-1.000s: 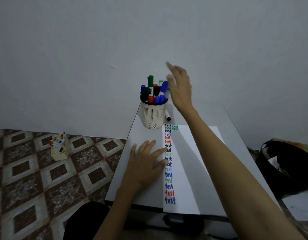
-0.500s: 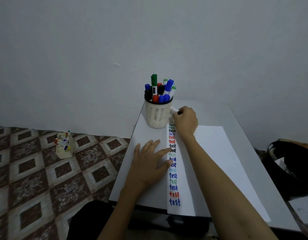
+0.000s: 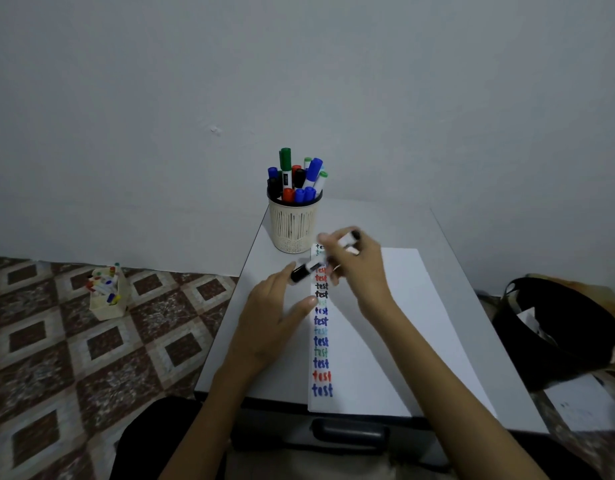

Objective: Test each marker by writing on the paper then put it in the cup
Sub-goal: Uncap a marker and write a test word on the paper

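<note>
Right hand (image 3: 356,268) closed around a black-capped marker (image 3: 319,263), held level above the top of the paper (image 3: 375,327); motion blur obscures the fingers and the upper written lines. Left hand (image 3: 274,315) open, fingers spread, its fingertips just at the marker's cap — whether they touch it cannot be told. A column of coloured "test" words runs down the paper's left edge. The cup (image 3: 294,223) — cream, slotted — stands on the counter (image 3: 448,244) beyond the paper, filled with capped markers. Plain grey wall behind; patterned tile floor (image 3: 56,341) at left with a small box of markers (image 3: 108,294); a black bag (image 3: 558,327) at right, partly cut off.
</note>
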`<action>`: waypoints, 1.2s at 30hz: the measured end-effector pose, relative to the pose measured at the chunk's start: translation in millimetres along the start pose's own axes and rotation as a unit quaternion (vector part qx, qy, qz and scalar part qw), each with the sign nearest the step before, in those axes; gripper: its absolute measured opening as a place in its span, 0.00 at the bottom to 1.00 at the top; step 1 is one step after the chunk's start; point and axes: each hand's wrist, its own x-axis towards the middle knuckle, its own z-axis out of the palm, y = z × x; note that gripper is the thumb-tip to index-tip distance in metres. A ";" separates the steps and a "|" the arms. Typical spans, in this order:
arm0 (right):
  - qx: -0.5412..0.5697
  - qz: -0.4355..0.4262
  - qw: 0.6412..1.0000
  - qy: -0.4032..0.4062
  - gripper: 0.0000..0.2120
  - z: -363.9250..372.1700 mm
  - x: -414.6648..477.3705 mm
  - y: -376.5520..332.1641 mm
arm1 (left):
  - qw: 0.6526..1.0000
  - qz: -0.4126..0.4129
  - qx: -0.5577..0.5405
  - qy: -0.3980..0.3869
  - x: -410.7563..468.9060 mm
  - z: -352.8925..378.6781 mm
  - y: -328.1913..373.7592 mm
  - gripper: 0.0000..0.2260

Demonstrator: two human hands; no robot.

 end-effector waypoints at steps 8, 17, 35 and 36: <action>0.042 0.014 0.997 -0.065 0.14 17.7 -33.3 2.4 | 0.998 0.047 -0.051 0.010 -5.4 -3.2 8.8 0.07; 0.009 0.069 0.981 -0.180 0.18 9.2 -30.2 2.1 | 0.996 0.065 -0.064 0.021 -9.5 -6.6 8.8 0.06; 0.030 0.045 0.966 -0.251 0.11 4.7 -16.0 -3.8 | 0.985 0.031 -0.167 0.016 -6.1 -10.4 7.7 0.12; 0.017 0.041 0.969 -0.245 0.11 4.2 -12.8 -6.8 | 0.987 0.033 -0.155 0.028 -6.4 -10.9 7.6 0.12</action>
